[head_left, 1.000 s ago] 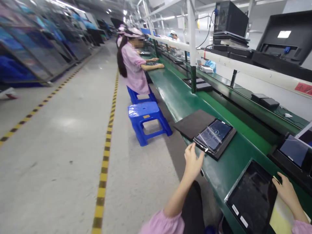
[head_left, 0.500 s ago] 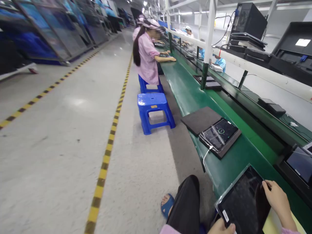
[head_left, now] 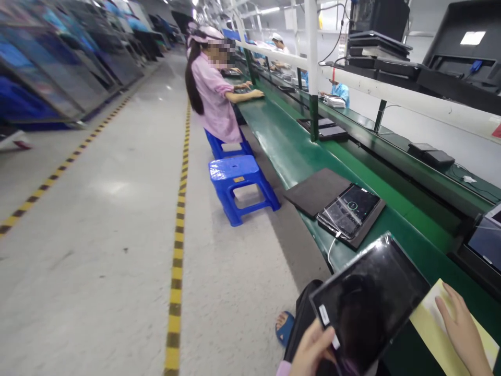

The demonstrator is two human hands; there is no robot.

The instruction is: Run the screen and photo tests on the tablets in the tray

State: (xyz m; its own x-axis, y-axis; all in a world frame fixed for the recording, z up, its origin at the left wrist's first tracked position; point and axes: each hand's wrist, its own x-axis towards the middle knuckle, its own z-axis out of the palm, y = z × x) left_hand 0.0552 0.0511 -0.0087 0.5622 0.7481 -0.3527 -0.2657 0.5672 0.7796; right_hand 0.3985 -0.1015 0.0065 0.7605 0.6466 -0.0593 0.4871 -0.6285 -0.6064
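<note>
Head view: since half a second ago the tablet [head_left: 371,292] has lifted off the table [head_left: 395,230], left hand [head_left: 313,352] gripping its corner; right hand [head_left: 462,329] lies spread on yellow paper [head_left: 434,326] at 4 o'clock. Charging tablet [head_left: 348,209] sits at 12 o'clock.

Single head cam, seated height, looking forward and down along the green conveyor belt [head_left: 289,151] (aisle floor [head_left: 117,209] left). Close on lap and hands at bottom edge; no second view.
</note>
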